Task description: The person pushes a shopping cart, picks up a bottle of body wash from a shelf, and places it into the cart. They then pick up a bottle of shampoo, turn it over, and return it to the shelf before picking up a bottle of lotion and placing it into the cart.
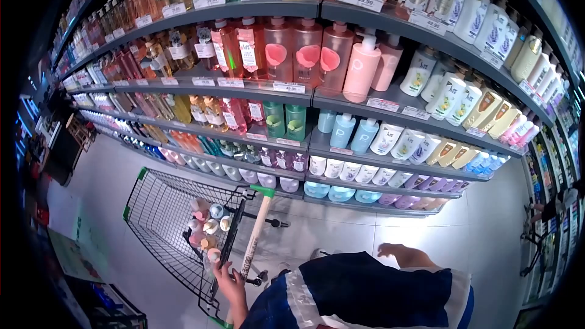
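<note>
A wire shopping cart [164, 231] with green corners stands to my left, its pale handle bar [256, 237] nearest me. Several bottles [210, 225] with white, pink and pale blue tops lie grouped inside it. My left hand [229, 281] is at the near end of the cart, between the handle and a bottle with a pale top [213, 254]. Its fingers are apart, and I see nothing gripped in them. Away from the shelves, my right hand [395, 251] hangs at my right side, fingers loosely bent and holding nothing.
Long grey shelves [350, 100] across the front carry rows of pump bottles, including pink bottles [362, 67] and blue bottles [343, 131], with price tags along the edges. Another stocked shelf [563, 219] is on the far right. Pale floor tiles [359, 237] lie between.
</note>
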`<state>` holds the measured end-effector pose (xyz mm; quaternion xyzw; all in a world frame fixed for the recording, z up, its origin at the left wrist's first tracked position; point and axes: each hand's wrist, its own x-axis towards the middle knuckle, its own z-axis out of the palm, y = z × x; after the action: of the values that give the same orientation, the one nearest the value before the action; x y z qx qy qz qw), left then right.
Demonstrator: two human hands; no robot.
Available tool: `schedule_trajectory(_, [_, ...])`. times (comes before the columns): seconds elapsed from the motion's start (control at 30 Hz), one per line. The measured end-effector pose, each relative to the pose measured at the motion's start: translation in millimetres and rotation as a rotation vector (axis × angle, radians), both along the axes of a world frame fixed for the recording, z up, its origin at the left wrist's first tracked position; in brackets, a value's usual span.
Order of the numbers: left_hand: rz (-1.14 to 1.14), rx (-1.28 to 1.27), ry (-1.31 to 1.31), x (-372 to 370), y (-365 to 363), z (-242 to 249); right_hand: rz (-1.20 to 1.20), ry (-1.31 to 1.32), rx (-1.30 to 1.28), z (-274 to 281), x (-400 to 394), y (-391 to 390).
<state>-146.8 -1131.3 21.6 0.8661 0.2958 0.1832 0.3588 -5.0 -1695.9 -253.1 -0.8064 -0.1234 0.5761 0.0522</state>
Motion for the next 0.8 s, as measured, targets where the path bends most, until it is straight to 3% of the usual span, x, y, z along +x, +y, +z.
schedule_trajectory(0.1, [-0.166, 0.23, 0.067, -9, 4, -3, -0.63, 0.042, -0.055, 6, -52, -20])
schedule_trajectory(0.17, [-0.234, 0.072, 0.291, -19, -1, 11, -0.884, 0.017, 0.003, 0, -75, -10])
schedule_trajectory(0.27, [-0.323, 0.126, 0.513, -23, 4, 24, -1.095, -0.008, 0.092, -7, -102, 14])
schedule_trajectory(0.37, [-0.332, 0.1, 0.539, -30, 20, -6, -1.154, -0.001, 0.155, -14, -117, 36])
schedule_trajectory(0.47, [-0.255, 0.126, 0.569, -18, 8, 3, -1.165, 0.005, 0.174, -25, -131, 32])
schedule_trajectory(0.8, [-0.211, 0.273, 0.62, -21, 13, -20, -0.977, -0.015, 0.034, -39, -208, -131])
